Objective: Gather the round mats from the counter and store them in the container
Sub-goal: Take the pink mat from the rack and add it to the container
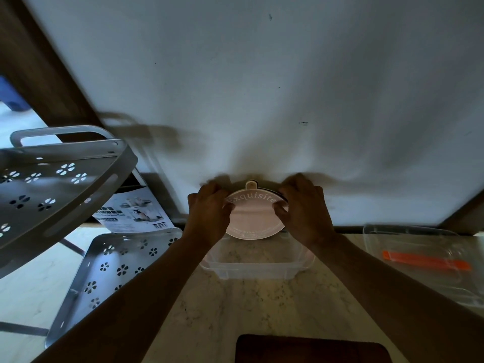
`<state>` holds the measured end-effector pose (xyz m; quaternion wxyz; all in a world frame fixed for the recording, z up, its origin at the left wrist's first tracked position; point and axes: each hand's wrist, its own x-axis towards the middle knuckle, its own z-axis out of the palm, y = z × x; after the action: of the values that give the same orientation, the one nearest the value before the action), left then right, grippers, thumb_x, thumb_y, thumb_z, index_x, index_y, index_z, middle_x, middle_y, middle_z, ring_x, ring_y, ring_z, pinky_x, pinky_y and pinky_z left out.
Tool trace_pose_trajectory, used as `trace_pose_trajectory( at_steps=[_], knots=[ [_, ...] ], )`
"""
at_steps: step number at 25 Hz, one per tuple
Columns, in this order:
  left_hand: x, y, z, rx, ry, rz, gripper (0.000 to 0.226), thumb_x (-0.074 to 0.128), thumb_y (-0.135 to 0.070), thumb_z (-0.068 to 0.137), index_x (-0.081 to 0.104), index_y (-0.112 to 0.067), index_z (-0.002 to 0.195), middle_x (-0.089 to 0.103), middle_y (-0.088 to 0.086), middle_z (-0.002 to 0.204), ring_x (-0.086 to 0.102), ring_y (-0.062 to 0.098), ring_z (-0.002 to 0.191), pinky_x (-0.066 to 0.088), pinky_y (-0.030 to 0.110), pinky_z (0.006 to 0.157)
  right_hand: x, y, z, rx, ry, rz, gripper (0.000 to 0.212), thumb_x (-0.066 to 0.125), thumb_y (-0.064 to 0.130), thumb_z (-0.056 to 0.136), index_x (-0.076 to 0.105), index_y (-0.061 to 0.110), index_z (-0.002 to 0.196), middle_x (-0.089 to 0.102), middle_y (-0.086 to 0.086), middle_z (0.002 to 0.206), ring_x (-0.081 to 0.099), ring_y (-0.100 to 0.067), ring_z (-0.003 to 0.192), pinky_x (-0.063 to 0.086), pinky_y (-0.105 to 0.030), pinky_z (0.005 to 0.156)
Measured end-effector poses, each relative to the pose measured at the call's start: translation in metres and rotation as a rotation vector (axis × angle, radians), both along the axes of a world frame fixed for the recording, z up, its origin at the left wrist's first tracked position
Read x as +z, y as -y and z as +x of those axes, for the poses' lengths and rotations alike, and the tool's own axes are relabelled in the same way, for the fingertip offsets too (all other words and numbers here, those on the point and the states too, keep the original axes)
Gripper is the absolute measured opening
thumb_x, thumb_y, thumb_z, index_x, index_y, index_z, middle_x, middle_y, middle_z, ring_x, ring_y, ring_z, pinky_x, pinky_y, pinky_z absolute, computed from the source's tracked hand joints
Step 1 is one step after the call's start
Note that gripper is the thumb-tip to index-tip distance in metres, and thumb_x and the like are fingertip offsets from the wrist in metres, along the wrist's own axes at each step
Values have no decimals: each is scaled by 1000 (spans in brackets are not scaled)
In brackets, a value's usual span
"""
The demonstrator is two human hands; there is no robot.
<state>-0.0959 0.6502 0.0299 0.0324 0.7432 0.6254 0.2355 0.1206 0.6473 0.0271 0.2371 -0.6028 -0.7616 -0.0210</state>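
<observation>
left hand (209, 213) and right hand (301, 208) gripping upright round mats (255, 218), tab up, above clear container (256, 265)

You have only one view, from the camera on your head. It looks forward and down along both forearms, over the counter (262, 305) toward the white wall (262, 87) behind it. It is a wide-angle view, so the straight edges at the sides appear tilted. The left hand (209, 208) and the right hand (301, 205) are near the middle of the picture, at arm's length. The counter's near part fills the bottom, below the hands.
</observation>
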Motion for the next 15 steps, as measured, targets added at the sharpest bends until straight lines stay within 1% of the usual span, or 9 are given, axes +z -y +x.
trace_pose_trajectory(
  at_steps=[4, 7, 10, 12, 15],
  knots=[
    [1, 0, 2, 4, 8, -9, 29, 67, -21, 83, 64, -18, 112, 60, 3, 120, 50, 25, 114, 35, 44, 94, 1, 1, -2, -12, 15, -8, 25, 70, 27, 81, 66, 15, 103, 55, -5, 111, 53, -24, 105, 40, -37, 85],
    [3, 0, 3, -6, 0, 8, 30, 67, -26, 82, 64, -19, 112, 60, 4, 118, 51, 25, 111, 35, 43, 91, 3, 3, -3, -27, 18, -12, 26, 69, 28, 82, 65, 15, 104, 55, -6, 112, 53, -24, 105, 39, -38, 86],
    [5, 1, 2, 4, -7, 19, 28, 65, -32, 83, 63, -21, 108, 61, 2, 114, 53, 23, 107, 33, 39, 87, 7, 5, -4, -19, 24, -33, 26, 67, 32, 84, 65, 18, 106, 56, -4, 114, 52, -21, 107, 38, -36, 87],
    [10, 3, 1, 10, -11, 23, 29, 66, -34, 83, 63, -20, 108, 61, 3, 114, 54, 24, 108, 35, 40, 88, 11, 8, -2, -7, 32, -53, 30, 66, 37, 85, 64, 18, 109, 56, -3, 116, 52, -21, 110, 39, -36, 89],
    [18, 14, 1, -3, -9, 41, 35, 68, -35, 83, 63, -17, 112, 62, 6, 116, 55, 26, 108, 37, 43, 90, 20, 17, -1, 7, 4, -115, 39, 66, 41, 86, 60, 16, 116, 56, -6, 119, 53, -24, 111, 40, -38, 90]
  ],
)
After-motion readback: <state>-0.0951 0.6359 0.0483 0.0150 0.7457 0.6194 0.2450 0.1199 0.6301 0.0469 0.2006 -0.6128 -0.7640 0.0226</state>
